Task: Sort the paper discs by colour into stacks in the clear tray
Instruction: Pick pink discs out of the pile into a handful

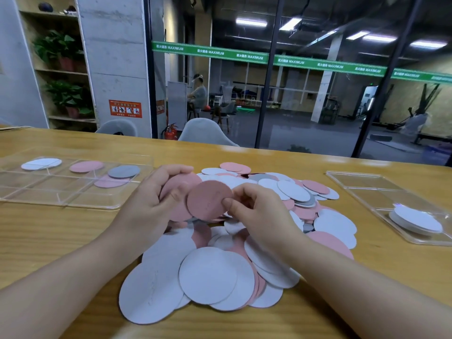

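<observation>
Head view showed the left hand (156, 192) grasping gathered pink discs (171, 189) while the right hand (254, 211) pinched another pink disc (209, 200) above the mixed pile (220, 253), probably batching one colour for the clear tray (73, 199) at far left.

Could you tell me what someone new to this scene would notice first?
Most likely the big loose heap of white, pink and grey paper discs in the middle of the wooden table. Above it, the left hand grips a few pink discs while the right hand pinches another pink disc. Clear trays sit at far left and right.
</observation>
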A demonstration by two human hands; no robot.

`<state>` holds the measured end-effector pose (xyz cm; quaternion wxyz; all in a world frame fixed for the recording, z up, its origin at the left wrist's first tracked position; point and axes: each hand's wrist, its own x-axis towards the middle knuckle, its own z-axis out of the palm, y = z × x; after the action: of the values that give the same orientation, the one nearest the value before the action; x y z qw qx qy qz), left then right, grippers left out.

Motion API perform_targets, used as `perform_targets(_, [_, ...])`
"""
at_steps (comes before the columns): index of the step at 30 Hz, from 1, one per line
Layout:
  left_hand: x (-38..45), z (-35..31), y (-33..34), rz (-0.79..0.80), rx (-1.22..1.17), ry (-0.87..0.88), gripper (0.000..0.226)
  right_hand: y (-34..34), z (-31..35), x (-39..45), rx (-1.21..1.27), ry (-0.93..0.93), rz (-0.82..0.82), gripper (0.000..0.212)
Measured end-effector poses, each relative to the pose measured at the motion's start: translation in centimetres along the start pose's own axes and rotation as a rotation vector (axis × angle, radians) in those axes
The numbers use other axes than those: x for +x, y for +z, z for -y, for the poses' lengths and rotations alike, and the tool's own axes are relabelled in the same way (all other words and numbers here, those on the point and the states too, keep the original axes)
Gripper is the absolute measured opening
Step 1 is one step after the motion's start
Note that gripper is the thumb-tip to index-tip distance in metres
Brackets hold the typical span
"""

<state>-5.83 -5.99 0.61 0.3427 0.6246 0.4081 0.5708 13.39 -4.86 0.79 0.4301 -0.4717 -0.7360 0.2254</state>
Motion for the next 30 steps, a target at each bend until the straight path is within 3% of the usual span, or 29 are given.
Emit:
perform_targets(9, [-0.2, 0.4, 0.3, 0.035, 0.067, 0.037, 0.044, -0.6, 0.3, 0.4, 0.037, -0.057, 0.126, 0.019])
perform_targets(15, [-0.2, 0.6, 0.3, 0.073, 0.072, 0.018, 0.046, -3.5, 0.3, 1.0, -0.400, 0.016, 0.437, 0.008])
perform_targets(19, [-0.4, 0.7, 0.3, 0.126, 0.072, 0.009, 0.043, -4.6, 0.3, 1.2, -0.566, 0.075, 0.539, 0.012])
perform_targets(26, [-0.5, 0.8, 0.3, 0.155, 0.075, -0.004, 0.044, -4.4, 0.4, 1.0, -0.668, 0.115, 0.609, 0.015])
perform_targets(30, [-0.5, 0.9, 0.4, 0.142, 0.083, -0.005, 0.045, -4.5, 0.4, 1.1, -0.602, 0.125, 0.583, 0.008])
